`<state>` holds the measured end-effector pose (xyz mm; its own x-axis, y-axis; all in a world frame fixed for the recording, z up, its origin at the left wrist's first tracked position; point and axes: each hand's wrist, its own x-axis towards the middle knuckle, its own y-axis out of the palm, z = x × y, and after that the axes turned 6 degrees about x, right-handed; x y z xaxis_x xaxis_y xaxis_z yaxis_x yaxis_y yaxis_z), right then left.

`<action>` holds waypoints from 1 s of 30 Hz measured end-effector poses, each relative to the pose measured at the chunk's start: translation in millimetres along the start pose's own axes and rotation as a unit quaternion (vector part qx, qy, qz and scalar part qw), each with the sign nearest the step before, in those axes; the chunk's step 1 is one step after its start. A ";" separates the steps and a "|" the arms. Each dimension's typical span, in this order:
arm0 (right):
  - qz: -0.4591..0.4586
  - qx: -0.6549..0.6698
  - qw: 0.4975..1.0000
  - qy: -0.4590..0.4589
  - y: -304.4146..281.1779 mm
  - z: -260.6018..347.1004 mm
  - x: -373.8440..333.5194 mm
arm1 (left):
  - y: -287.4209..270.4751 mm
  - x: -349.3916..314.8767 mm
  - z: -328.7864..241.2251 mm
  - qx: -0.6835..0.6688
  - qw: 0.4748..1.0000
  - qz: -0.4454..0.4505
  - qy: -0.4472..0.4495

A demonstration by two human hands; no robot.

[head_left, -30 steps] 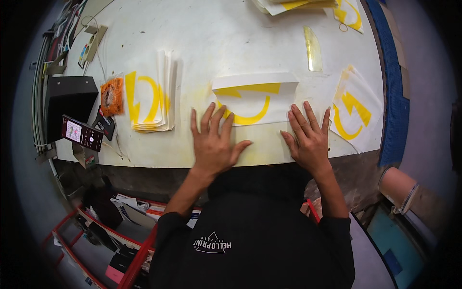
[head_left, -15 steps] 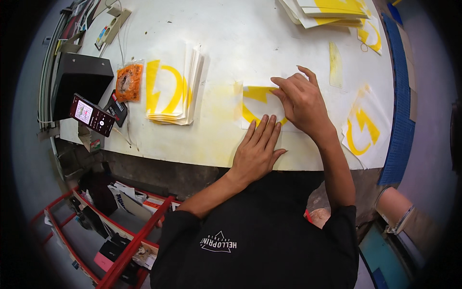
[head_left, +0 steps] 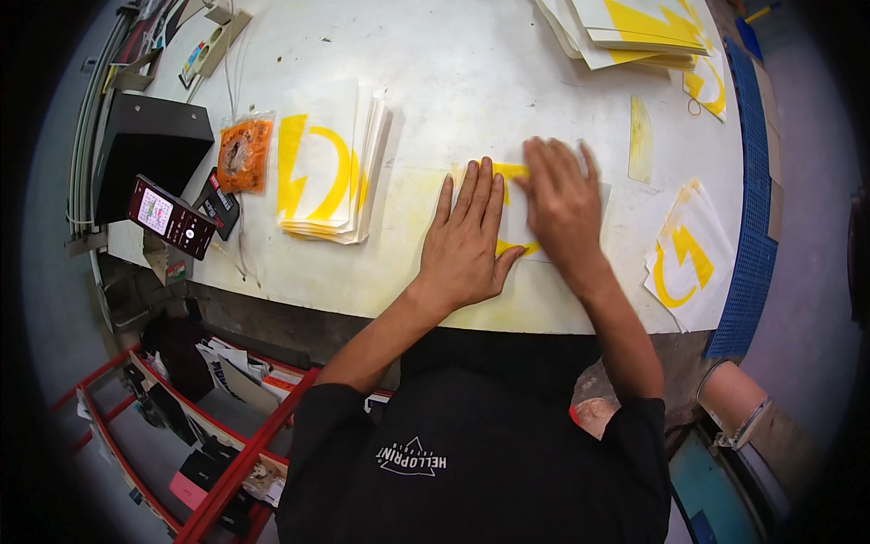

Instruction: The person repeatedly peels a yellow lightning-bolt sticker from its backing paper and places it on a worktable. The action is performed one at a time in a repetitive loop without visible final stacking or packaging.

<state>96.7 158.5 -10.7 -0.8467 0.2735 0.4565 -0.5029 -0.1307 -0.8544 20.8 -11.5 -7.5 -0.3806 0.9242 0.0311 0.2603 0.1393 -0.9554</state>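
Observation:
Between my hands lies a white sheet (head_left: pixel 515 216) with bold yellow print, flat on the white table near its front edge. My left hand (head_left: pixel 464 238) rests flat over the sheet's left part, fingers straight and pointing away from me, thumb out to the right. Over the right part is my right hand (head_left: pixel 564 210), its fingers smeared by motion, so their hold cannot be made out. Both hands hide much of the print. A stack of similar yellow-printed sheets (head_left: pixel 324 172) stands to the left. More printed sheets (head_left: pixel 693 258) lie to the right.
A larger pile (head_left: pixel 625 32) of printed sheets sits at the far right. Nearby is a yellowish translucent curved scraper-like piece (head_left: pixel 641 140). On the left are an orange packet (head_left: pixel 245 154), a phone (head_left: pixel 172 218), a black box (head_left: pixel 154 150) and a power strip (head_left: pixel 216 56).
My left hand has moved forward and left, from the sheet's near edge onto its left part. My right hand has gone from a pinch-like pose to a blurred sweep over the right part.

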 end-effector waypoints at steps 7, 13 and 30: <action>0.221 0.027 0.969 0.103 -46.2 -21.7 -67.8 | -6.1 3.6 7.4 -0.025 1.000 -0.007 -0.013; -0.072 -0.045 0.963 0.255 -61.6 -75.7 -28.9 | 6.2 -4.9 -10.1 0.053 0.998 -0.004 -0.037; -0.117 0.064 0.972 0.191 -24.7 -41.9 -47.9 | 8.3 -7.4 -14.3 0.052 0.998 0.017 -0.033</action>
<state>156.9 188.5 -21.8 -0.5924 0.6406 0.4885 -0.7126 -0.1337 -0.6888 38.5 -12.1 -11.5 -0.4310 0.9022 -0.0175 0.1812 0.0675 -0.9811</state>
